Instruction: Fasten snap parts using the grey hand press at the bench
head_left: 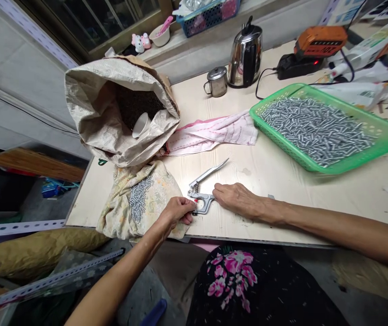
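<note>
My right hand [231, 198] is closed round the lower handle of a grey metal snap-fastener plier [205, 202] near the table's front edge. The plier's upper lever points up and to the right, away from my fingers. At the plier's jaw, by a small red part, the fingertips of my left hand [179, 210] are pinched together. Whatever lies between them is hidden or too small to name. Left of that hand, a heap of small silvery metal pins [140, 198] rests on a crumpled patterned cloth [112, 215].
A green basket [343, 168] of similar metal pieces stands on the right. Behind the cloth, an open woven sack [88, 99] holds dark bits and a white cup [141, 125]. A pink-white towel [210, 134], lidded metal mug [217, 82] and kettle [245, 56] lie further back.
</note>
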Action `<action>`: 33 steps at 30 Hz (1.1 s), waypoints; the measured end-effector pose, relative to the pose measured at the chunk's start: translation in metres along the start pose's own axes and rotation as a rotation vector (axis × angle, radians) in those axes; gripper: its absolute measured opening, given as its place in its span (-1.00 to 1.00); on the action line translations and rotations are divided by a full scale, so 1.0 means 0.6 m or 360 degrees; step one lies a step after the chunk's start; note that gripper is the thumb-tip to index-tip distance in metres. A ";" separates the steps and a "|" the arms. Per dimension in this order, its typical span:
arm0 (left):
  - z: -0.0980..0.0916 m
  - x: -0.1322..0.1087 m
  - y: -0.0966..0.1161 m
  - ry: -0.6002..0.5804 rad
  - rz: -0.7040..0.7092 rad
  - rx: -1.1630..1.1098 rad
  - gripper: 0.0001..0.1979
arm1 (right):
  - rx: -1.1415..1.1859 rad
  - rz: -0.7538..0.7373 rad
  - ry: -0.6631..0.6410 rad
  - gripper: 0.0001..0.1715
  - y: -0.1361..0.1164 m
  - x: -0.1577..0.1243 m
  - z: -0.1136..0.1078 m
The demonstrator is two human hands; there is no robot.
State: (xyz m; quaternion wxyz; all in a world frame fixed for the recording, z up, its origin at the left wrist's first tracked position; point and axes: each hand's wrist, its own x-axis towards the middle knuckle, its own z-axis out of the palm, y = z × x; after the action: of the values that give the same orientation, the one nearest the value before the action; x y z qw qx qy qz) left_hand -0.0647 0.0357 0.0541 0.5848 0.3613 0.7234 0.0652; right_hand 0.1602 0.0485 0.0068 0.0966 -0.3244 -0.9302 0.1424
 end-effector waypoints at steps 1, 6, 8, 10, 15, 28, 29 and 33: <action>-0.001 -0.001 0.005 -0.0006 -0.0048 0.0013 -0.91 | 0.0014 0.0014 -0.0030 -0.78 0.001 0.002 0.000; 0.003 -0.004 0.015 0.0009 -0.0147 0.0037 -0.91 | 0.0057 0.0021 -0.0119 -0.82 0.009 0.007 -0.014; 0.005 -0.006 0.015 0.0016 -0.0128 0.0035 -0.90 | 0.0050 0.0013 -0.0059 -0.88 0.016 0.009 -0.025; 0.006 -0.007 0.014 0.0025 -0.0111 0.0028 -0.88 | 0.0014 0.0065 0.0004 -0.54 0.025 0.011 -0.035; 0.008 -0.010 0.010 0.0073 -0.0102 0.0006 -0.86 | -0.0147 0.0172 -0.0010 0.08 0.048 0.018 -0.043; 0.017 -0.017 0.003 0.0153 -0.0078 -0.0187 -0.83 | -0.0156 0.0137 -0.0056 0.18 0.074 0.039 -0.033; 0.017 -0.017 0.004 0.0157 -0.0081 -0.0188 -0.83 | -0.0154 0.0133 -0.0040 0.14 0.072 0.039 -0.034; 0.017 -0.015 0.005 0.0168 -0.0091 -0.0168 -0.82 | -0.0175 0.0128 -0.0033 -0.12 0.062 0.038 -0.045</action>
State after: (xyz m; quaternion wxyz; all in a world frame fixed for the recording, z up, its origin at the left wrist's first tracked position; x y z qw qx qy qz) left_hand -0.0535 0.0292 0.0597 0.5657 0.3051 0.7588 0.1055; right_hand 0.1713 0.0964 0.0218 0.0630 -0.3647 -0.9238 0.0982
